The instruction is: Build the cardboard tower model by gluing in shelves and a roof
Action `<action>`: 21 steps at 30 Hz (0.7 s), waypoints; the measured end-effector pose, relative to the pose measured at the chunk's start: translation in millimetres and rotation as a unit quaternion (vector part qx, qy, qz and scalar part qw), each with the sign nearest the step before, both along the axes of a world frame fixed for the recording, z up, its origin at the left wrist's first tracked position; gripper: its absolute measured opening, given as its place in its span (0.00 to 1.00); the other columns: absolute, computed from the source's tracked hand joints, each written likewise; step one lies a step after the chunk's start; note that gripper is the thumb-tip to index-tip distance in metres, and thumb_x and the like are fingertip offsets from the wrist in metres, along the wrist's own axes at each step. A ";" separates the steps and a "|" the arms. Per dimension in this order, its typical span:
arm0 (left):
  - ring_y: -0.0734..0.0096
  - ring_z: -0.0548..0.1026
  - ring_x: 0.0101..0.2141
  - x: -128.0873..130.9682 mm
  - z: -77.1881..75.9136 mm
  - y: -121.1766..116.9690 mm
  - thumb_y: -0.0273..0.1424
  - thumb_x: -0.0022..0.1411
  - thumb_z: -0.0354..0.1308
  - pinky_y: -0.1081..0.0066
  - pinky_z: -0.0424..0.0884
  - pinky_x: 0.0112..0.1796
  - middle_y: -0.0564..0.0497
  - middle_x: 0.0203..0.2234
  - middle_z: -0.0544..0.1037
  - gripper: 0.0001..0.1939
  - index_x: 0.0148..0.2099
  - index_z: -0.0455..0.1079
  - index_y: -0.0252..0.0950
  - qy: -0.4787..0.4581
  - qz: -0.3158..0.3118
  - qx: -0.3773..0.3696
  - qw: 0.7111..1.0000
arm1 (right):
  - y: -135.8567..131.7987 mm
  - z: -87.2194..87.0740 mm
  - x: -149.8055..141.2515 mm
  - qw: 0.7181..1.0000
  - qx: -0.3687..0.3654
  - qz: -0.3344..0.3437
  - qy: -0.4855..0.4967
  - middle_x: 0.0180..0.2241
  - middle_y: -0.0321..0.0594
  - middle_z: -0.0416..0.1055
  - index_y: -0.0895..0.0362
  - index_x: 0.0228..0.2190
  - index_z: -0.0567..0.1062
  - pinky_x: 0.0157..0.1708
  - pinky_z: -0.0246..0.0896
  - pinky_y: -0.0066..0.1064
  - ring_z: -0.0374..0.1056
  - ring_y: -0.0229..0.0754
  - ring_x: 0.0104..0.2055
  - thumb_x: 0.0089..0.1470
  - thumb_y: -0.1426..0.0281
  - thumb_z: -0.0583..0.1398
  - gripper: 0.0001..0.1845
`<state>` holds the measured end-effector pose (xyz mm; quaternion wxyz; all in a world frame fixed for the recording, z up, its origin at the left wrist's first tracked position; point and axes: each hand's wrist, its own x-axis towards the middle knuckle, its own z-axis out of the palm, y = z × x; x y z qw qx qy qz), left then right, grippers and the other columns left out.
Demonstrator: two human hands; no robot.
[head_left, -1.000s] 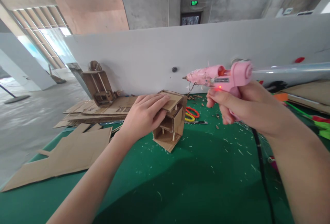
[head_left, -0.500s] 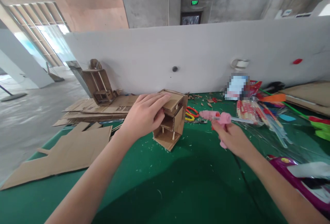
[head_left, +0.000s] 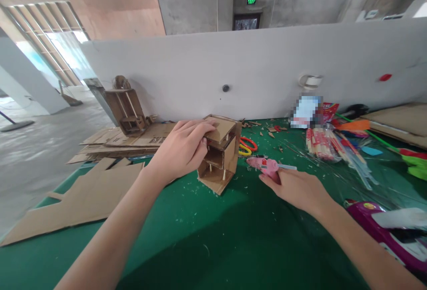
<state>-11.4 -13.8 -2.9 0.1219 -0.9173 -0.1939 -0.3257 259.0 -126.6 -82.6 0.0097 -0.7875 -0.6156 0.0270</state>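
Note:
My left hand (head_left: 182, 150) is closed over the top left of a small cardboard model house (head_left: 222, 165), which stands tilted on the green table mat (head_left: 233, 236). A pink glue gun (head_left: 262, 163) lies on the mat just right of the model, nozzle pointing left. The fingers of my right hand (head_left: 296, 188) are low on the mat and still wrapped around the gun's handle.
Flat cardboard sheets (head_left: 86, 196) lie at the left, with another cardboard model (head_left: 128, 112) behind them. Red and yellow scissors (head_left: 247, 146) lie behind the house. Packs of sticks (head_left: 322, 144) and a purple object (head_left: 376, 219) sit at the right. A white partition (head_left: 267, 67) bounds the table's far side.
My right hand has brought the glue gun down from the air and laid it on the mat beside the model. My left hand has stayed on the model.

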 end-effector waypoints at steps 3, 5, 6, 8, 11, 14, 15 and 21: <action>0.60 0.74 0.49 0.8 -0.6 0.1 0.25 0.66 0.44 0.56 0.67 0.50 0.44 0.52 0.75 0.13 0.50 0.65 0.35 -0.001 0.008 0.006 1.000 | -19.7 18.8 -8.2 0.995 -0.077 -0.018 -0.052 0.29 0.52 0.75 0.56 0.22 0.74 0.27 0.61 0.44 0.74 0.61 0.32 0.58 0.48 0.50 0.29; 0.61 0.74 0.49 1.3 -1.1 0.3 0.25 0.66 0.44 0.57 0.68 0.50 0.44 0.52 0.75 0.13 0.50 0.65 0.35 -0.001 0.011 0.000 1.000 | -34.9 32.1 -19.9 0.994 -0.081 0.018 -0.075 0.26 0.50 0.75 0.56 0.23 0.74 0.26 0.61 0.43 0.74 0.59 0.29 0.59 0.52 0.51 0.25; 0.61 0.73 0.49 1.4 -1.3 0.5 0.25 0.66 0.44 0.57 0.68 0.50 0.44 0.52 0.75 0.13 0.50 0.65 0.35 -0.002 0.010 -0.004 1.000 | -41.4 38.4 -27.3 0.994 -0.067 0.055 -0.072 0.26 0.48 0.75 0.55 0.24 0.74 0.24 0.61 0.43 0.74 0.58 0.27 0.59 0.52 0.51 0.24; 0.61 0.73 0.50 1.5 -1.8 1.1 0.25 0.67 0.45 0.58 0.68 0.50 0.44 0.52 0.75 0.13 0.51 0.65 0.34 -0.001 0.005 -0.012 1.000 | -48.6 49.2 -43.6 0.989 0.003 0.145 -0.039 0.27 0.44 0.75 0.53 0.28 0.74 0.22 0.61 0.40 0.72 0.53 0.25 0.59 0.51 0.51 0.22; 0.60 0.72 0.51 1.2 -2.6 2.3 0.26 0.67 0.45 0.57 0.69 0.50 0.44 0.53 0.74 0.14 0.52 0.64 0.34 0.000 0.000 -0.011 1.000 | -40.8 58.5 -64.6 0.962 0.177 0.208 -0.015 0.38 0.46 0.75 0.53 0.42 0.73 0.20 0.61 0.36 0.72 0.49 0.29 0.61 0.55 0.52 0.19; 0.59 0.72 0.51 1.0 -3.6 3.4 0.26 0.68 0.44 0.56 0.69 0.51 0.43 0.53 0.74 0.15 0.54 0.64 0.34 0.003 0.001 -0.006 1.000 | -17.2 57.6 -75.2 0.933 0.280 0.224 -0.021 0.49 0.50 0.70 0.56 0.50 0.69 0.21 0.61 0.33 0.72 0.48 0.37 0.61 0.60 0.53 0.19; 0.59 0.72 0.51 0.9 -3.9 3.7 0.26 0.68 0.44 0.56 0.69 0.51 0.43 0.53 0.74 0.15 0.54 0.63 0.34 0.004 0.001 -0.004 1.000 | -8.9 55.5 -76.7 0.928 0.296 0.223 -0.021 0.50 0.50 0.68 0.56 0.52 0.68 0.21 0.61 0.32 0.72 0.48 0.39 0.61 0.61 0.54 0.20; 0.61 0.72 0.51 1.5 -5.0 4.8 0.26 0.69 0.44 0.57 0.69 0.50 0.43 0.53 0.74 0.15 0.54 0.64 0.34 0.005 0.005 0.013 1.000 | 20.7 43.9 -79.8 0.920 0.325 0.215 -0.036 0.52 0.49 0.65 0.53 0.52 0.68 0.17 0.53 0.30 0.71 0.48 0.42 0.61 0.62 0.54 0.19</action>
